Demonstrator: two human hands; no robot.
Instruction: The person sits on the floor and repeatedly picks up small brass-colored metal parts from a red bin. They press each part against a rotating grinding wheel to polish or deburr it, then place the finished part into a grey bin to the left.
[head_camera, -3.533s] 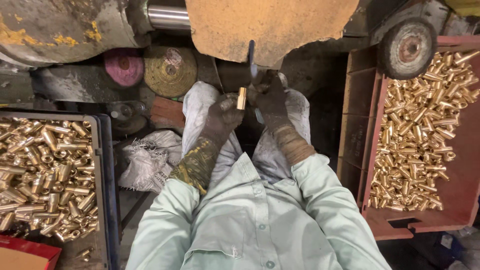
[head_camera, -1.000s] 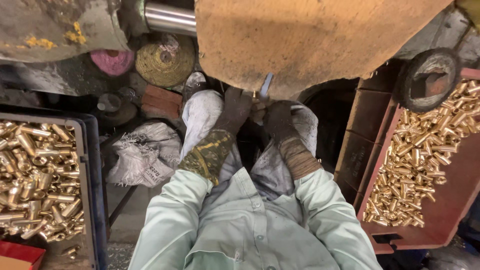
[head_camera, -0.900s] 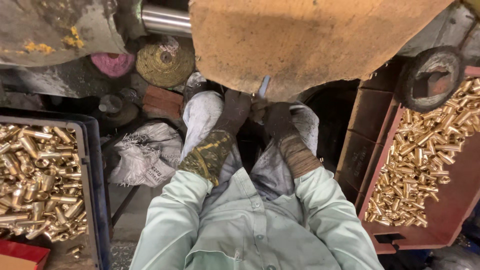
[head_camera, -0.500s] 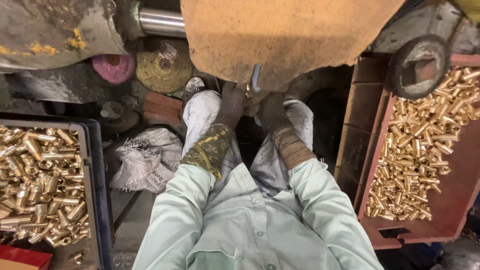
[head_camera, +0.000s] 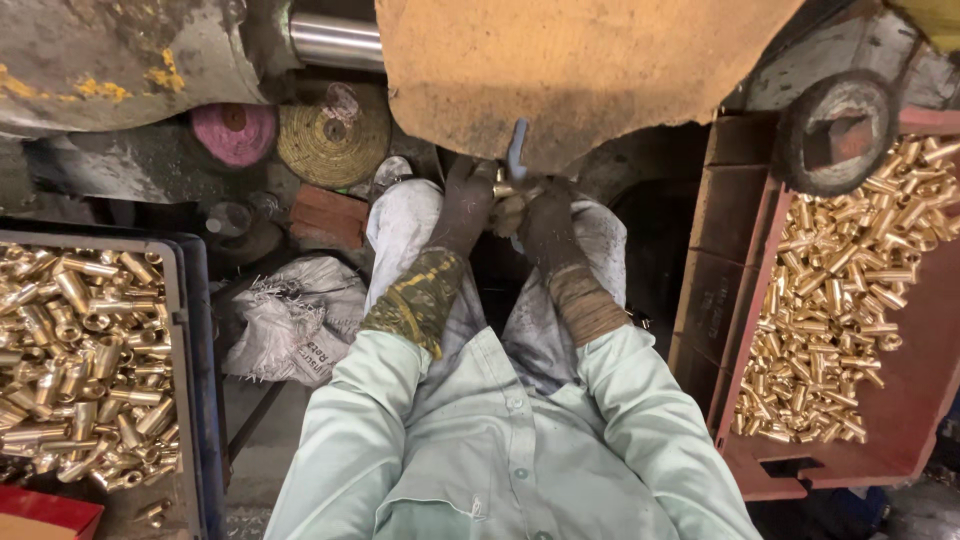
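Both my hands wear dark, dirty gloves and meet just under the edge of a large tan buffing wheel (head_camera: 570, 70). My left hand (head_camera: 465, 205) and my right hand (head_camera: 545, 220) together hold a small brass fitting (head_camera: 503, 190) against the wheel's lower rim. A thin blue rod (head_camera: 516, 148) sticks up between the hands. The fitting is mostly hidden by the gloves. My forearms in pale green sleeves reach forward over my knees.
A dark crate (head_camera: 190, 330) at the left holds several brass fittings (head_camera: 80, 370). A red crate (head_camera: 890, 400) at the right holds many more. Spare buffing wheels, pink (head_camera: 235, 130) and yellow (head_camera: 335, 135), lie on the floor. A white sack (head_camera: 295, 320) lies beside my left leg.
My hands rose from my lap, where the brass fitting was plainly visible, up to the wheel's rim. Over the last second they have stayed pressed there.
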